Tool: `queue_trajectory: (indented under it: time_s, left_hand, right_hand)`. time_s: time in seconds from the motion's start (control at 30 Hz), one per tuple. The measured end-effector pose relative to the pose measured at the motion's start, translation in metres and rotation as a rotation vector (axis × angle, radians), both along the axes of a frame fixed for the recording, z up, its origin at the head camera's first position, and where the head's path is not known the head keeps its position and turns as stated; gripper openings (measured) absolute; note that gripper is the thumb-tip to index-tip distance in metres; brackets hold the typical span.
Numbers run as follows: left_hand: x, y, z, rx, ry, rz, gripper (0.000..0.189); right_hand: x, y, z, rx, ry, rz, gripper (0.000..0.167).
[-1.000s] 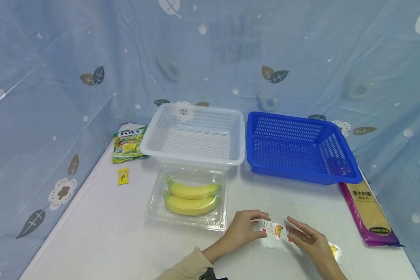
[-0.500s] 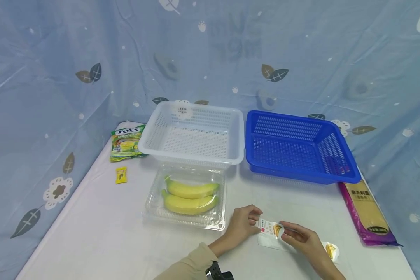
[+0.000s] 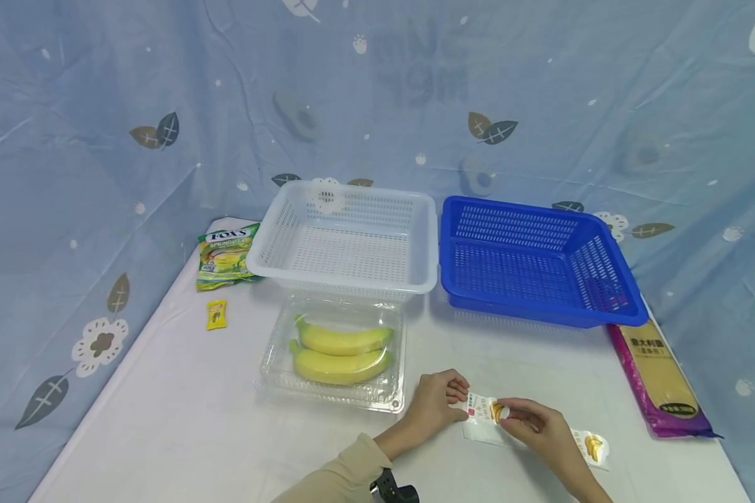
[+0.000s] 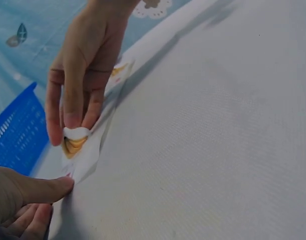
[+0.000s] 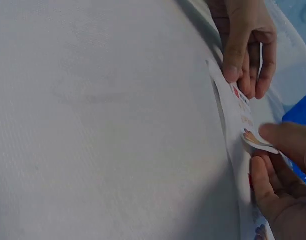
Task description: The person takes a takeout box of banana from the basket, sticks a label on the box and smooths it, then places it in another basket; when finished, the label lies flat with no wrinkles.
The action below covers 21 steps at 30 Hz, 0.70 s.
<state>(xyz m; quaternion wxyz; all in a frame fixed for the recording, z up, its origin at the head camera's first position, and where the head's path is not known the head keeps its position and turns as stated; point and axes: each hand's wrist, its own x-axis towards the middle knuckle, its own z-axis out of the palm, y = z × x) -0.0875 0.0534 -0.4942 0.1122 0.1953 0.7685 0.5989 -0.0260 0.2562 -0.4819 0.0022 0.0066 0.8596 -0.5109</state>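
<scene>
My right hand (image 3: 544,436) pinches the rounded end of a white banana label (image 3: 482,407), printed with red and dark marks and a yellow banana picture. In the right wrist view that end curls up from a pale backing strip (image 5: 232,145). At the strip's other end, my left hand (image 3: 433,406) pinches the label's corner between thumb and fingers. A second banana label (image 3: 591,447) lies on the strip beyond my right hand, partly covered by it. To the left of my left hand sits a clear lidded box (image 3: 270,374) with two bananas (image 3: 342,367) inside.
A white basket (image 3: 346,279) and a blue basket (image 3: 541,314) stand side by side at the back. A green candy bag (image 3: 226,258) and a small yellow packet (image 3: 217,314) lie far left. A purple-edged noodle pack (image 3: 663,381) lies at right.
My right hand has come left onto the label's rounded end and now pinches it, lifting it slightly. My left hand stays at the other end, its fingers drawn in more.
</scene>
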Motion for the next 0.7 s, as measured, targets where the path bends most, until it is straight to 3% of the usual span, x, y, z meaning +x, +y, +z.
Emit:
queue_trajectory:
  time_s: [0.13,0.3,0.37,0.5,0.57,0.7]
  left_hand:
    - [0.0,0.0,0.0,-0.006,-0.003,-0.006,0.037]
    - [0.0,-0.001,0.001,-0.023,0.014,-0.009,0.036]
    - [-0.001,-0.001,0.001,-0.028,0.021,-0.011,0.036]
    - [-0.001,-0.001,0.002,-0.031,0.026,-0.024,0.035]
    - [0.001,-0.002,0.002,-0.039,0.035,-0.025,0.034]
    - [0.01,-0.005,0.008,-0.034,0.053,-0.026,0.029]
  right_hand:
    - [0.001,0.0,-0.004,-0.036,0.092,0.005,0.02]
    - [0.003,0.009,0.0,-0.255,0.11,0.103,0.013]
    - [0.003,0.011,0.005,-0.282,0.042,0.066,0.014]
    - [0.0,0.012,0.016,-0.29,-0.218,-0.128,0.026]
    - [-0.001,0.013,0.018,-0.311,-0.32,-0.188,0.034]
    - [0.0,0.017,0.021,-0.342,-0.408,-0.225,0.039]
